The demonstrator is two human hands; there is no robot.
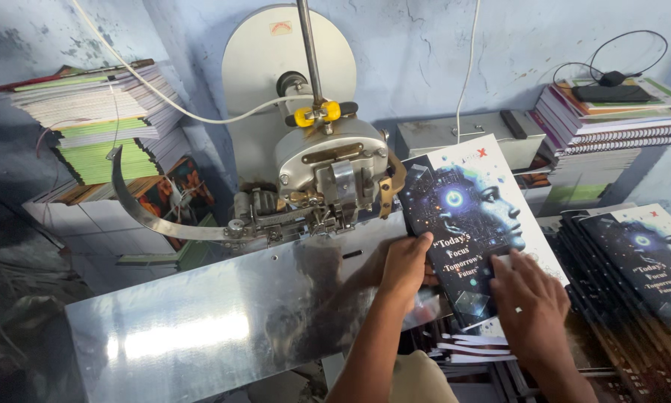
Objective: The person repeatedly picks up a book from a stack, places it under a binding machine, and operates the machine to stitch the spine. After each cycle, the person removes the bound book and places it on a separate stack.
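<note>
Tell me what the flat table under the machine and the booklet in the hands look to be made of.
Table: sheet metal, probably steel or aluminium, bare and polished; it mirrors the light and the machine head.
Booklet: paper with a glossy printed cover, judging by its sheen and thin edge. The left hand and right hand press on it.

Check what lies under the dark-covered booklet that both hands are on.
Under the dark-covered booklet, white page edges of more booklets stick out at its lower end. The left hand and right hand cover part of it; what supports its upper half is hidden.
</note>
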